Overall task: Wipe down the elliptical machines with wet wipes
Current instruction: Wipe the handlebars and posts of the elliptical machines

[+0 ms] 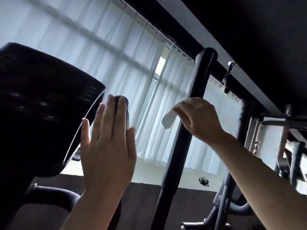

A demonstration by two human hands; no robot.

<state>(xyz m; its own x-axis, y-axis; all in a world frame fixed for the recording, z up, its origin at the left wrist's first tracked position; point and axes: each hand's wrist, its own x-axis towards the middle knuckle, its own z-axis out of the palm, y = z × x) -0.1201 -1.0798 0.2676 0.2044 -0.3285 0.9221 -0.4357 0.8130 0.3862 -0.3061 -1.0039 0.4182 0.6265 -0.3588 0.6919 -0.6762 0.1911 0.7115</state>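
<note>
My right hand (197, 120) has its fingers curled round the wet wipe (168, 119), pinching it against the tall black handle bar (187, 117), just past halfway up it. My left hand (108, 145) is flat, fingers straight, pressed on the shorter grip (122, 110) beside the console (44, 110). I'd wrap the wipe fully round the bar and pull down in 1 firm stroke, steadying the machine.

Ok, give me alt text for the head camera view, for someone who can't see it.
A right hand holds a wet wipe against a tall black handlebar of an elliptical machine. The left hand is raised flat, fingers straight, in front of a shorter black handle beside the dark console, with bright window blinds behind.
</note>
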